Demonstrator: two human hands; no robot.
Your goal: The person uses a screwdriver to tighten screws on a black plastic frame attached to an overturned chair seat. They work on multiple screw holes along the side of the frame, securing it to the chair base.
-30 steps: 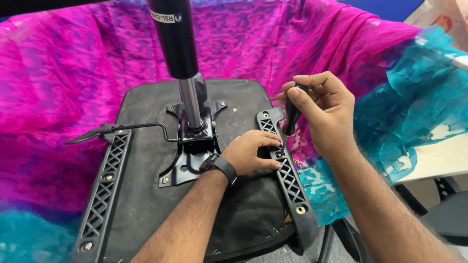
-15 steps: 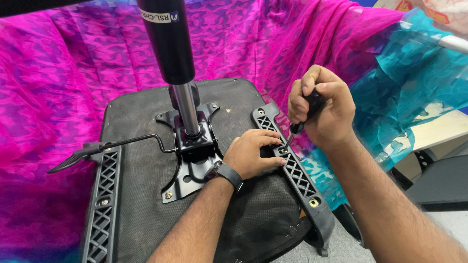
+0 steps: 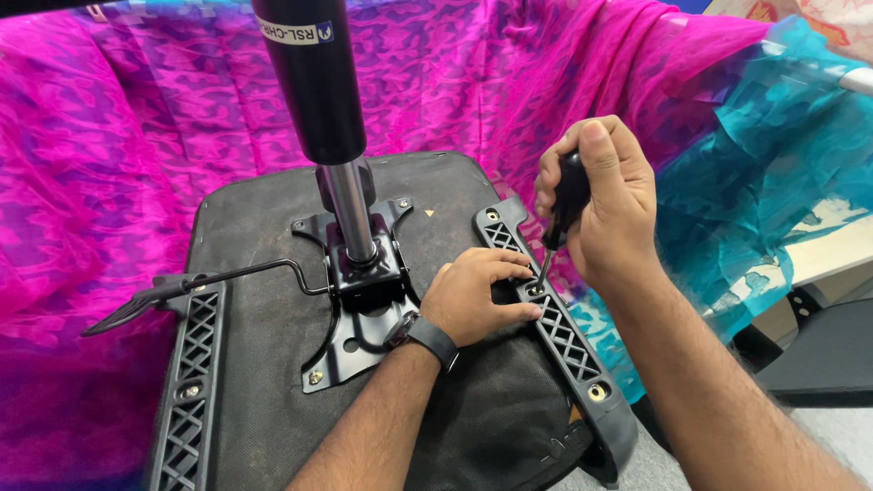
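An upturned office chair seat (image 3: 264, 273) lies with its black underside up. A black gas cylinder (image 3: 314, 82) rises from the metal mechanism plate (image 3: 359, 309) at its middle. My right hand (image 3: 605, 200) grips a black-handled screwdriver (image 3: 566, 195), held upright with its tip in a hole of the right black lattice armrest bracket (image 3: 568, 341). My left hand (image 3: 482, 295), with a dark watch on the wrist, rests on that bracket, fingers pressed beside the screwdriver tip.
A second lattice bracket (image 3: 186, 382) runs along the seat's left side. A black lever (image 3: 173, 295) sticks out leftward from the mechanism. Pink patterned cloth (image 3: 100, 164) lies under and behind the seat, teal cloth (image 3: 773, 155) at right. A dark chair part (image 3: 823, 350) sits at the right.
My right hand has turned the screwdriver upright and lowered its tip into the bracket hole. The view has shifted; my left hand has stayed on the bracket.
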